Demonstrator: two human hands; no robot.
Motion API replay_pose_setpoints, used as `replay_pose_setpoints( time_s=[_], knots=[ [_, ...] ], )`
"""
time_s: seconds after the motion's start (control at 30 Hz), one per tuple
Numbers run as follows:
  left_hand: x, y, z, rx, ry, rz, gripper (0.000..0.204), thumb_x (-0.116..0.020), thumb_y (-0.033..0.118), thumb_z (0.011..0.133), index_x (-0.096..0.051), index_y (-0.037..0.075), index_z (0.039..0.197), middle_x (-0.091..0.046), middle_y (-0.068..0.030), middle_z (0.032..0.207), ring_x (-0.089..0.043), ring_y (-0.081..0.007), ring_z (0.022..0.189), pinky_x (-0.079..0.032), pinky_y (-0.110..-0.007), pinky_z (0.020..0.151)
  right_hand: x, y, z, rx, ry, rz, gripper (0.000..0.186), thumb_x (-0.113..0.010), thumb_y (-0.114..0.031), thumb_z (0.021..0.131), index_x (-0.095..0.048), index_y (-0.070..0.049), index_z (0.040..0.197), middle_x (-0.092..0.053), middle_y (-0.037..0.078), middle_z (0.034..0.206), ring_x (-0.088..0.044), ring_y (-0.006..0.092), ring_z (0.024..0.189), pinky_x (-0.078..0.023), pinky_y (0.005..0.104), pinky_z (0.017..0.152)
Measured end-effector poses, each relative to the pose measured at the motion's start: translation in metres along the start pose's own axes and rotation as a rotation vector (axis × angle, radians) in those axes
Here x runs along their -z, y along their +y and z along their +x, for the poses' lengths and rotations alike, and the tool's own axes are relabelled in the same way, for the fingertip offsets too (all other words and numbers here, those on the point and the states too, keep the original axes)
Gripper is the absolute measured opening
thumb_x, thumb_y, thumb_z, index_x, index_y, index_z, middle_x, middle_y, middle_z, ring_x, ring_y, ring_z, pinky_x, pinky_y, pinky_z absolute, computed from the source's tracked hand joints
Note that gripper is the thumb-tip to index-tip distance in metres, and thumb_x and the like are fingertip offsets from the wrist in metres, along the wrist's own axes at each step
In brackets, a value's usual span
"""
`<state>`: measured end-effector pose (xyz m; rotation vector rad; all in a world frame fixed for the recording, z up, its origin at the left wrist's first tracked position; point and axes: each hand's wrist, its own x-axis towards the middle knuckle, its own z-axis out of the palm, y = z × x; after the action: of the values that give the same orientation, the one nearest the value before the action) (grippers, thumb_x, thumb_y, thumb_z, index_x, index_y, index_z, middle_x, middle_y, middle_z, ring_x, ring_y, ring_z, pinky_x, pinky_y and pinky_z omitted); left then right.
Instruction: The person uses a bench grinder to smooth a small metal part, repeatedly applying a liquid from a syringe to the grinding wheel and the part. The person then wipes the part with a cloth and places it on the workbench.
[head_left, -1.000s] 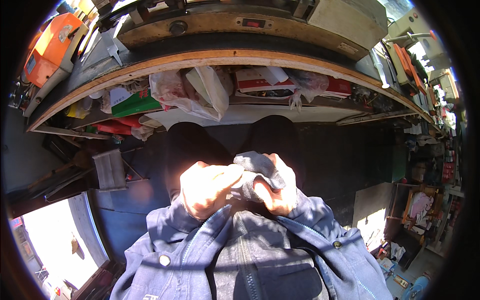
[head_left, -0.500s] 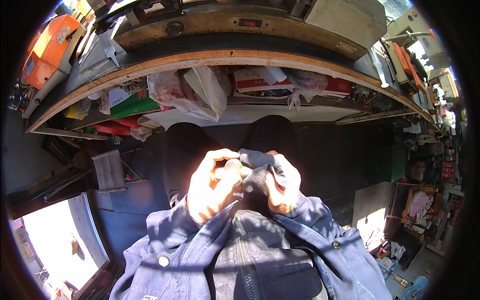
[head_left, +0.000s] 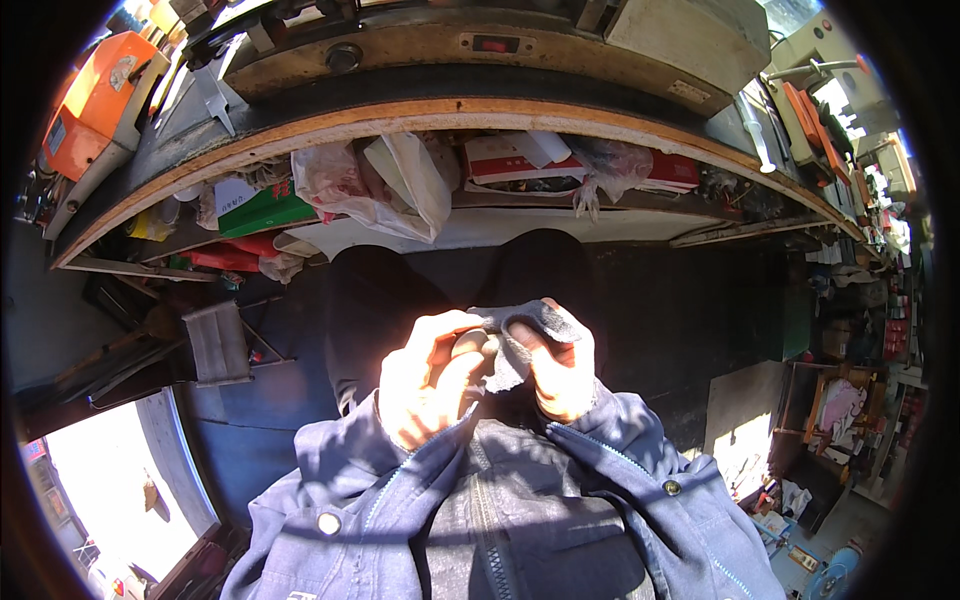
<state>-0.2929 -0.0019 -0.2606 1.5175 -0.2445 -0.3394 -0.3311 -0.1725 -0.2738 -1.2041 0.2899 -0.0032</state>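
Close in front of my chest, my left hand [head_left: 430, 385] and my right hand [head_left: 560, 375] are pressed together around a dark grey rag [head_left: 520, 335]. The cloth is draped over the fingers of my right hand, and my left hand grips its near edge along with a small pale object that is mostly hidden. Both hands are lit by strong sunlight. Blue jacket sleeves cover my forearms, and the zipped jacket front fills the lower part of the view. My dark-trousered knees lie just beyond the hands.
A wooden workbench edge [head_left: 480, 112] curves across the top, with an orange power tool [head_left: 95, 105] at far left. The shelf below holds plastic bags [head_left: 375, 185], a green box [head_left: 265, 212] and red packets [head_left: 520, 160]. A cluttered shelf rack [head_left: 860, 330] stands on the right.
My hands have shifted slightly against each other, working the rag between the fingers. The cloth sits further over my right fingers than before. Nothing else has moved.
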Motion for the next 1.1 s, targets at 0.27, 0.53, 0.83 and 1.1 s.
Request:
replay_pose_setpoints(
  time_s=[0.27,0.53,0.83,1.1],
  knots=[
    [0.014,-0.005,0.008,0.258,0.095,-0.290,0.032,-0.064,0.011,0.099,-0.050,0.004,0.127,-0.065,-0.0101,0.088,-0.062,-0.0129,0.067,-0.049,-0.024,0.053,0.056,0.027,0.008,0.129,0.059,0.315,0.071,-0.080,-0.031,0.083,-0.052,0.004,0.138,-0.067,0.016,0.120,-0.069,0.0267,0.106,-0.057,0.0397,0.093],
    [0.025,-0.028,0.015,0.346,0.032,-0.495,0.058,-0.071,0.019,0.095,-0.040,0.001,0.141,-0.072,-0.0173,0.091,-0.066,-0.0178,0.063,-0.054,-0.027,0.056,0.072,0.023,0.013,0.180,0.109,0.471,0.074,-0.076,-0.047,0.086,-0.051,0.003,0.135,-0.065,0.013,0.108,-0.067,0.0263,0.090,-0.056,0.0391,0.071],
    [0.040,-0.067,0.006,0.463,0.045,-0.600,0.035,-0.066,0.009,0.096,-0.047,0.007,0.125,-0.068,-0.0155,0.086,-0.062,-0.0175,0.058,-0.054,-0.030,0.056,0.108,-0.038,0.018,0.471,0.237,0.348,0.077,-0.080,-0.053,0.083,-0.051,-0.002,0.133,-0.064,0.007,0.119,-0.065,0.0210,0.107,-0.055,0.0370,0.092],
    [0.056,-0.093,0.005,0.494,0.096,-0.608,0.032,-0.063,0.008,0.096,-0.046,0.007,0.123,-0.068,-0.0188,0.086,-0.062,-0.0211,0.055,-0.053,-0.032,0.053,0.148,-0.145,0.018,0.514,0.371,0.273,0.027,-0.052,-0.002,0.088,-0.066,0.004,0.110,-0.069,0.018,0.102,-0.070,0.0263,0.087,-0.059,0.0358,0.077]
  ],
)
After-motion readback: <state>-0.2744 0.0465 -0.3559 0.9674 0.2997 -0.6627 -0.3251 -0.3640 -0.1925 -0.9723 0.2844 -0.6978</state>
